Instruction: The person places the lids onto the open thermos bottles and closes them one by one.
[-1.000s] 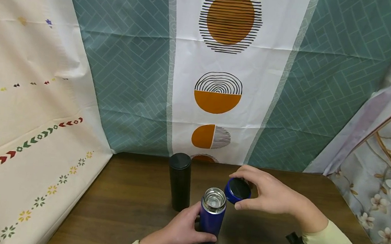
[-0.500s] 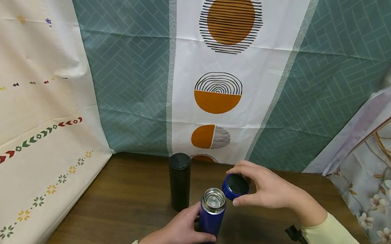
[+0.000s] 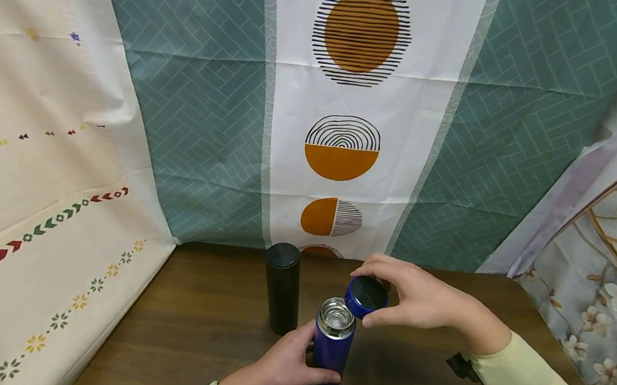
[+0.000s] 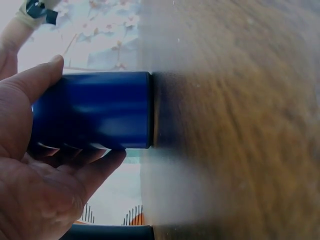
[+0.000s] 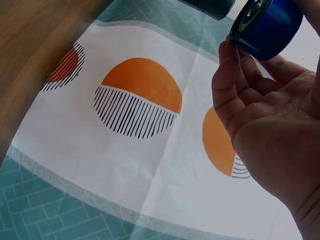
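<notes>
A blue thermos bottle [image 3: 332,347] stands upright on the table with its steel mouth uncovered. My left hand [image 3: 292,358] grips its body from the left; in the left wrist view the bottle's base [image 4: 142,110] meets the tabletop. Its blue lid [image 3: 366,296], black on top, is pinched between thumb and fingers of my right hand [image 3: 415,296]. The lid is tilted, just above and right of the mouth; whether its edge touches the rim I cannot tell. In the right wrist view part of the lid's underside [image 5: 250,15] shows.
A black capped tumbler [image 3: 282,289] stands upright behind and left of the bottle. The brown wooden table [image 3: 190,317] ends at a patterned green and white curtain [image 3: 221,116] behind. Cream cloth [image 3: 49,223] hangs at the left, flowered cloth [image 3: 611,296] at the right.
My right hand has carried the lid up a little and leftward, closer to the bottle's mouth. The left hand and the bottle have stayed nearly in place.
</notes>
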{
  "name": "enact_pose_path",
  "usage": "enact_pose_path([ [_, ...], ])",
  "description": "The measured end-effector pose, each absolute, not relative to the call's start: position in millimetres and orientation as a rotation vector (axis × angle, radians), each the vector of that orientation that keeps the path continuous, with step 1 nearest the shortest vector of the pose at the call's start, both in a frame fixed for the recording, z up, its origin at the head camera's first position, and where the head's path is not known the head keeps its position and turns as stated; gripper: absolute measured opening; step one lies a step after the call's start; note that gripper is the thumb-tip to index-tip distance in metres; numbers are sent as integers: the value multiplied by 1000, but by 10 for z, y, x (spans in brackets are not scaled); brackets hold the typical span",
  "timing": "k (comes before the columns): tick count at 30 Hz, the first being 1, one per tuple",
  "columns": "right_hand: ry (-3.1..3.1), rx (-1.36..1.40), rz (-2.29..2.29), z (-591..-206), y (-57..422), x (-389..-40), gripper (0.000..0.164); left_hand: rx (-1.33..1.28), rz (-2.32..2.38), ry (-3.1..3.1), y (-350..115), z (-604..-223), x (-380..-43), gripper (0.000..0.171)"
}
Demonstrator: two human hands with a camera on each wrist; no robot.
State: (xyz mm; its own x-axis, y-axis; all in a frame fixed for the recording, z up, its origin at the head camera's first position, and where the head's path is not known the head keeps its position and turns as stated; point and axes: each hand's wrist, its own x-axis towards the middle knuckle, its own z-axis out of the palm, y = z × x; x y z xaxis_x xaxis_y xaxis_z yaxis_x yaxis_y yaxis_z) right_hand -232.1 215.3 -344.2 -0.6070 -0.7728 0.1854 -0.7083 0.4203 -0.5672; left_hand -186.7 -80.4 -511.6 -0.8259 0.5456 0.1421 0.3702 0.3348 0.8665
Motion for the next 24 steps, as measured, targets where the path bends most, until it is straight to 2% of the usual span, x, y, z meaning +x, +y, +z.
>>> enact_pose_path([
  [24,2495,-1522,-891,-3407,1839,-2238,60,931,1568,2349,-805,-5112,-1835,77],
])
